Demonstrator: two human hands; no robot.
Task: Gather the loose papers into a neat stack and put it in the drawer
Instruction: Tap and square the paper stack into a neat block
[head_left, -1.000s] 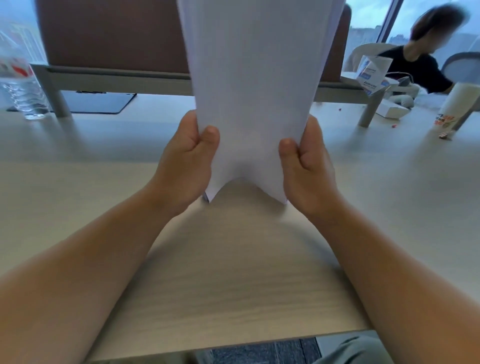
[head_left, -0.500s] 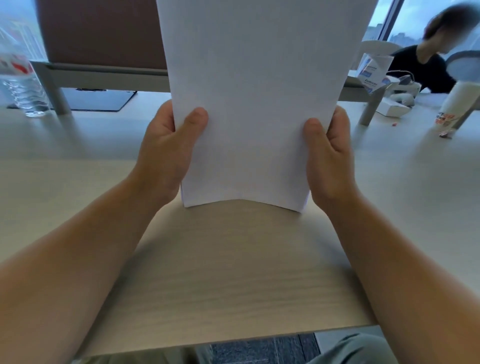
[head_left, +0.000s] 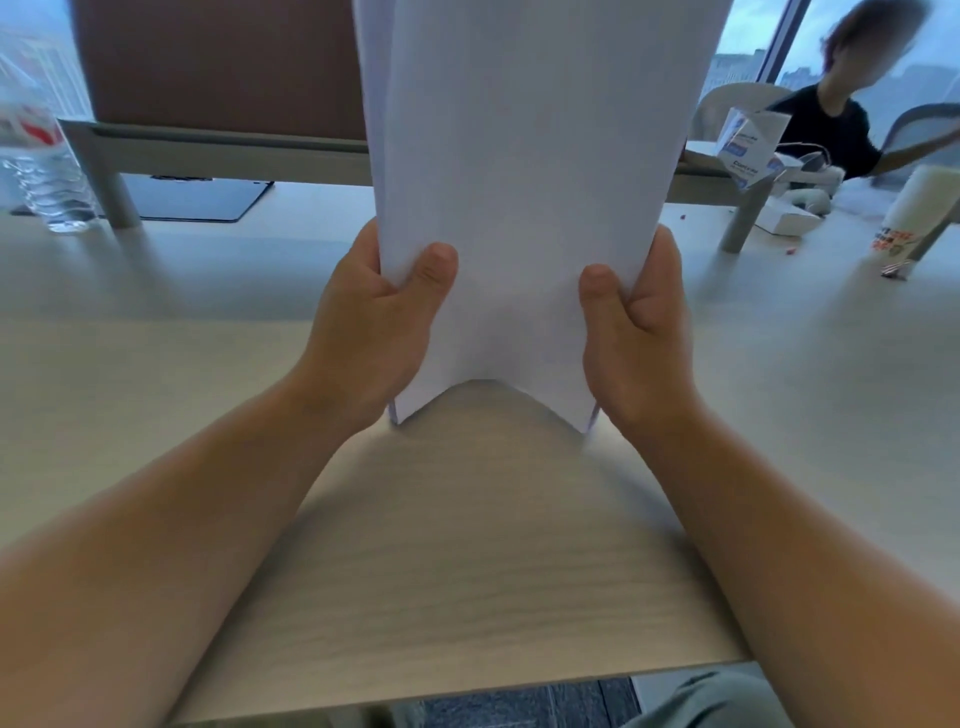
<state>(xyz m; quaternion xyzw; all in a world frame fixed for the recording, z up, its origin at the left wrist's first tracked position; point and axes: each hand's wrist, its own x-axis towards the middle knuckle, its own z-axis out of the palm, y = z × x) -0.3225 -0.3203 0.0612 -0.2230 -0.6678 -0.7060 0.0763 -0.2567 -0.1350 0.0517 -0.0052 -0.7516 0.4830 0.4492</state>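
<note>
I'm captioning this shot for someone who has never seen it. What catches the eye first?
A stack of white papers stands upright in the centre, its bottom corners on the pale wooden table and the bottom edge bowed upward. The left hand and right hand pinch its sides. A clear water bottle stands far left.

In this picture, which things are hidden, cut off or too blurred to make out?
- Head view: the top of the papers is cut off by the upper edge.
- Fingers of the left hand and right hand are hidden behind the papers.
- No drawer is in view.
- The print on the cup is too blurred to read.
</note>
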